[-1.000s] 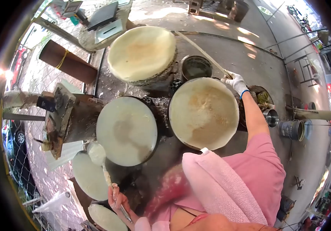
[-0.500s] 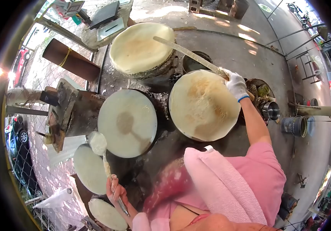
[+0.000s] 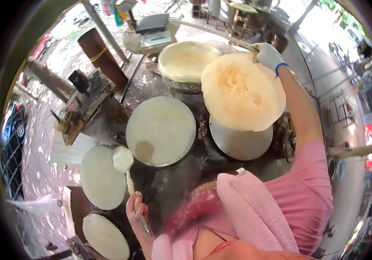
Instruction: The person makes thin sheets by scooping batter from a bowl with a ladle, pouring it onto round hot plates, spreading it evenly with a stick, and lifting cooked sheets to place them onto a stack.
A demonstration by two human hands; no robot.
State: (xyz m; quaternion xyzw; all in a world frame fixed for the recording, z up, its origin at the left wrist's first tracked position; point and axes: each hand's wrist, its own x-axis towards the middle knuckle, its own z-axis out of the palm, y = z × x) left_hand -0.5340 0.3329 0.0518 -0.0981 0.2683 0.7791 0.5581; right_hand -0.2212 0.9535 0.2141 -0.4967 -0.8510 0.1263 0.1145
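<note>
My left hand is bare and closed around the handle of a ladle, whose bowl of pale batter is between two round griddles. My right hand, in a white glove with a blue cuff, grips a long flat stick and the top edge of a large thin pancake. The browned pancake hangs over a bare round griddle and hides its upper part. Left of it is a griddle covered in pale batter. A stack of pancakes sits behind.
Two more round griddles with pale surfaces, one at the left and one lower left, stand near my left hand. A rusty pipe, a worn wooden block and a wire fence are on the left. Steam drifts around the griddles.
The large pancake has come up off the right griddle, exposing its metal surface. My right hand has moved up and away. The view has shifted, and the ladle remains in my left hand.
</note>
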